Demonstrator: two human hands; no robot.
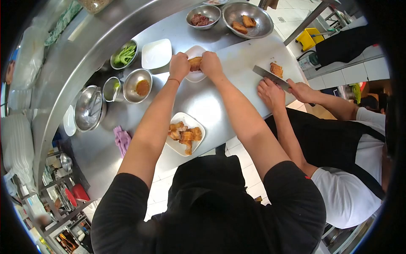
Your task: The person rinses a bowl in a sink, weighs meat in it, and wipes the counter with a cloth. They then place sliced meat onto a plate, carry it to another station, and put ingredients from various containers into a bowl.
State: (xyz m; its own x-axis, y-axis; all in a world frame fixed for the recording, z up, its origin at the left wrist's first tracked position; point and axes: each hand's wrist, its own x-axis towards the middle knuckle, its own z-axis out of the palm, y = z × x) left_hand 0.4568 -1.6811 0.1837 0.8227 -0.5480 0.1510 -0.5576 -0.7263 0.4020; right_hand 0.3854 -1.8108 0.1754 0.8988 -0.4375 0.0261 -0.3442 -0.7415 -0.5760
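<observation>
My left hand [179,67] and my right hand [211,65] are closed on the two ends of a browned piece of fried meat [195,64]. They hold it over a small white plate [195,50] at the far side of the steel counter. My fingertips are partly hidden behind the knuckles. Left of my left hand is a square white plate [157,54]. Nearer to me, between my forearms, several browned meat pieces [186,135] lie on another white plate [198,147].
A co-worker's hands [272,93] cut meat [276,70] with a cleaver [270,78] on the white cutting board [239,63] at right. Steel bowls [137,86] line the left, one with green vegetables [125,55]. Behind stand bowls of raw meat [200,20] and fried pieces [248,21]. A purple cloth [122,140] lies left.
</observation>
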